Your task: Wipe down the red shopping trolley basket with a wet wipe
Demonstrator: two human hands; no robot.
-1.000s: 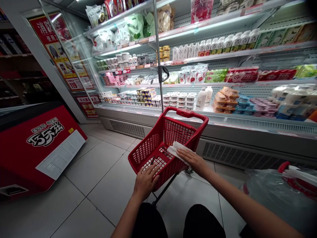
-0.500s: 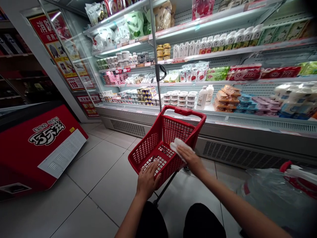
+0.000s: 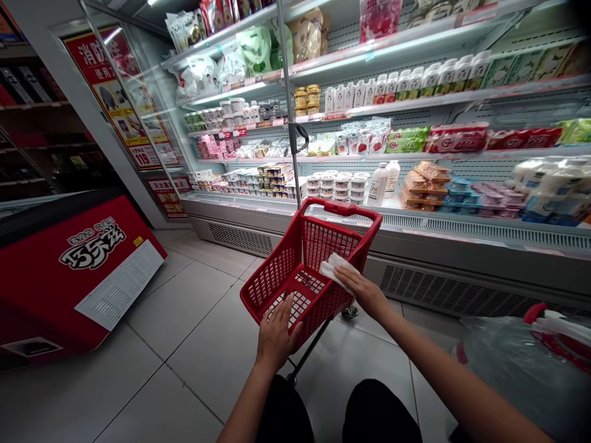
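A red plastic shopping cart (image 3: 270, 280) with lattice walls stands in front of me, its basket open at the top. My right hand (image 3: 362, 288) presses a folded white cloth (image 3: 333, 266) against the top rim of the cart's right side. The fingers lie over the cloth, which sticks out past them to the left. At the basket's near rim rests my left hand (image 3: 277, 332), fingers stretched out and nothing in them. Part of the near wall is hidden behind that hand.
Behind the cart runs a refrigerated display case (image 3: 438, 227) with yogurt tubs (image 3: 341, 184), white bottles (image 3: 378, 184) and packaged drinks. A red freezer chest (image 3: 87, 277) stands at left. Clear plastic wrapping (image 3: 512, 363) covers something at lower right. A wheel (image 3: 349, 312) shows under the cart.
My right hand has shifted slightly right and down along the rim with the cloth. The left hand stays at the near rim. The view has moved a little.
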